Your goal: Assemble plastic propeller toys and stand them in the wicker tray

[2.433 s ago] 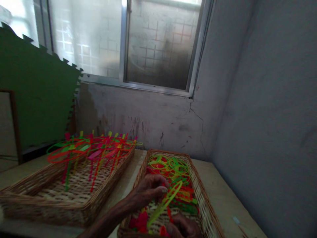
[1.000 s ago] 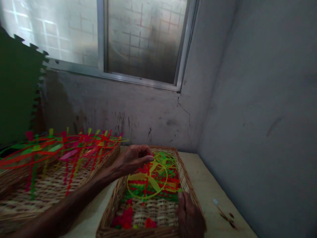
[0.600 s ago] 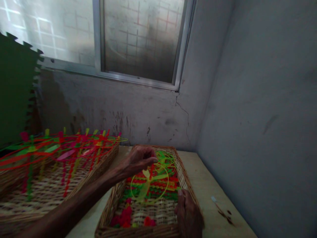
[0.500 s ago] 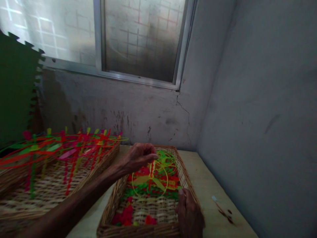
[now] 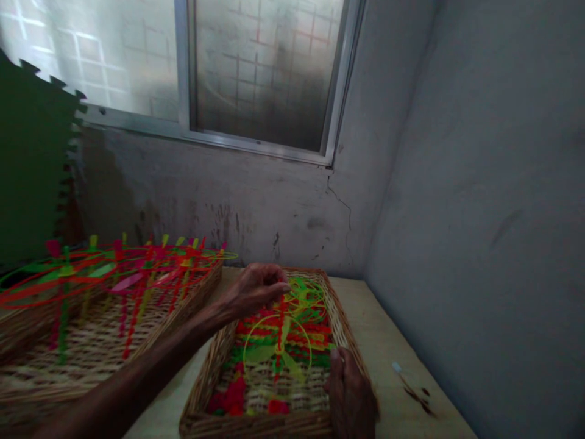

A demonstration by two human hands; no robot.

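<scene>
My left hand (image 5: 262, 285) is closed in a pinch around the top of a red twisted stick (image 5: 280, 329), which hangs upright over the right wicker basket (image 5: 201, 384). Low on this stick sits a yellow-green ringed propeller (image 5: 295, 366), its blades spread inside the ring. My right hand (image 5: 350, 393) is closed at the basket's right side. A bit of green shows at its fingertips, but what they grip is unclear. Beneath the propeller lie red, green and yellow twisted sticks (image 5: 315, 334). Yellow-green rings (image 5: 306, 296) rest at the basket's far end.
In the left wicker basket (image 5: 183, 323), several twisted sticks with ringed propellers (image 5: 146, 265) stand upright. Small pink-red pieces (image 5: 233, 395) lie in the right basket's near corner. Dark scraps (image 5: 415, 396) are on the table (image 5: 365, 317). A wall and window (image 5: 260, 73) rise behind.
The yellow-green propeller has moved down the red stick, and its blades have turned. Both hands stay almost in place.
</scene>
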